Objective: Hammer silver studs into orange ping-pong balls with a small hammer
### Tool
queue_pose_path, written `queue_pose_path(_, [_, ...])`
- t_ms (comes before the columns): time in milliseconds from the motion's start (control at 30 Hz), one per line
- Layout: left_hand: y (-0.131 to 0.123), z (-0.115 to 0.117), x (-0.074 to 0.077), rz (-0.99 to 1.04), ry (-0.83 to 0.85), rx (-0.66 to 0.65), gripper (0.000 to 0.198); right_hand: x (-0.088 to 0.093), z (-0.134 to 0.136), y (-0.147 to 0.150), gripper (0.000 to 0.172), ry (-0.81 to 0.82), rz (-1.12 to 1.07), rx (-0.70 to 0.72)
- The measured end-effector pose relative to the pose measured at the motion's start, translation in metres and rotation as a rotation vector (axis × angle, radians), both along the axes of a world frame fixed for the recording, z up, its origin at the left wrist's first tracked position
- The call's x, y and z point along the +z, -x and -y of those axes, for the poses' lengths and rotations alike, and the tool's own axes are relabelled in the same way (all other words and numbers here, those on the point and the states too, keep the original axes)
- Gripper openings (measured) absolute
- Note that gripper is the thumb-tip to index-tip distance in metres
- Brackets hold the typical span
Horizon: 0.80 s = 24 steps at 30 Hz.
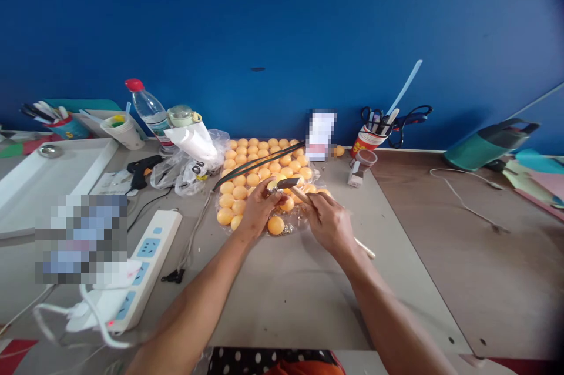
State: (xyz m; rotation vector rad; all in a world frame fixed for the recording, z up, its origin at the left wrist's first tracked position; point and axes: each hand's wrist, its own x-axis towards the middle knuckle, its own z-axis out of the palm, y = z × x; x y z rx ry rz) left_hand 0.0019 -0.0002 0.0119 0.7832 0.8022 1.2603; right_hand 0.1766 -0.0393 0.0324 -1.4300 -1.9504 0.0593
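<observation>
While right fingers [316, 203] grip a wooden-handled tool [301, 194], left fingers [263, 188] a shiny piece [275, 190], red cup [364, 140] holding scissors [409, 120]

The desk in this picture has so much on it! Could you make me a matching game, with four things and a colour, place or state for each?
Things:
1. wooden-handled tool
2. balls
3. plastic bottle
4. power strip

Descriptions:
A. topped with a red cap
B. long and white
C. round and orange
D. held in the right hand

Right pairs: 1-D, 2-C, 3-A, 4-B.
</observation>
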Motion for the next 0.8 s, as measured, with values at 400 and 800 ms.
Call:
queue_pose_path(400, [0.001,0.002,0.005,0.039,0.011,-0.022,0.057,0.006,0.001,0.002,0.016,-0.009,-0.044,0.009])
queue_pose_path(800, [0.006,0.001,0.009,0.206,0.002,-0.102,0.049,0.009,0.001,0.0,0.014,0.038,-0.107,-0.003])
